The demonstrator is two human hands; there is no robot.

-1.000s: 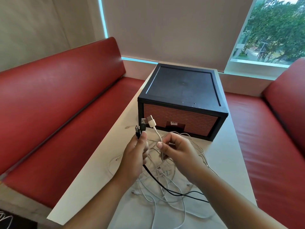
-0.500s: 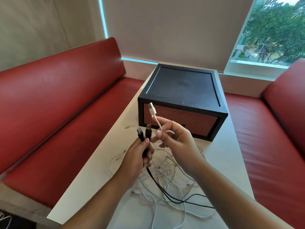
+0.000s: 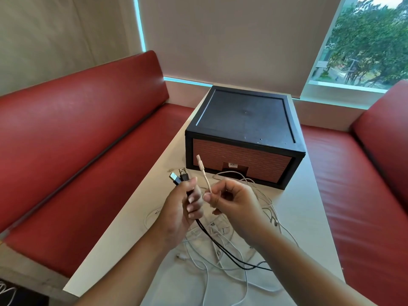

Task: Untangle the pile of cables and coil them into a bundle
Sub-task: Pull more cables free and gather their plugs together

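A tangled pile of white cables [image 3: 223,246] lies on the pale table [image 3: 132,228], with a black cable [image 3: 223,248] running through it. My left hand [image 3: 181,210] grips the black cable just below its two plugs [image 3: 179,176], which stick up above my fist. My right hand [image 3: 231,202] pinches a white cable [image 3: 205,180] between thumb and forefinger; its plug end points up and away, close beside the left hand. Both hands hover above the pile.
A black box with a brick-pattern front [image 3: 245,133] stands on the table just beyond the hands. Red benches [image 3: 77,140] flank the table left and right [image 3: 364,184]. The table's near-left edge [image 3: 92,259] drops off to the floor.
My right hand has come down and back toward me with the white cable; its plug now points up just right of the black plugs. My left hand keeps hold of the black cable.
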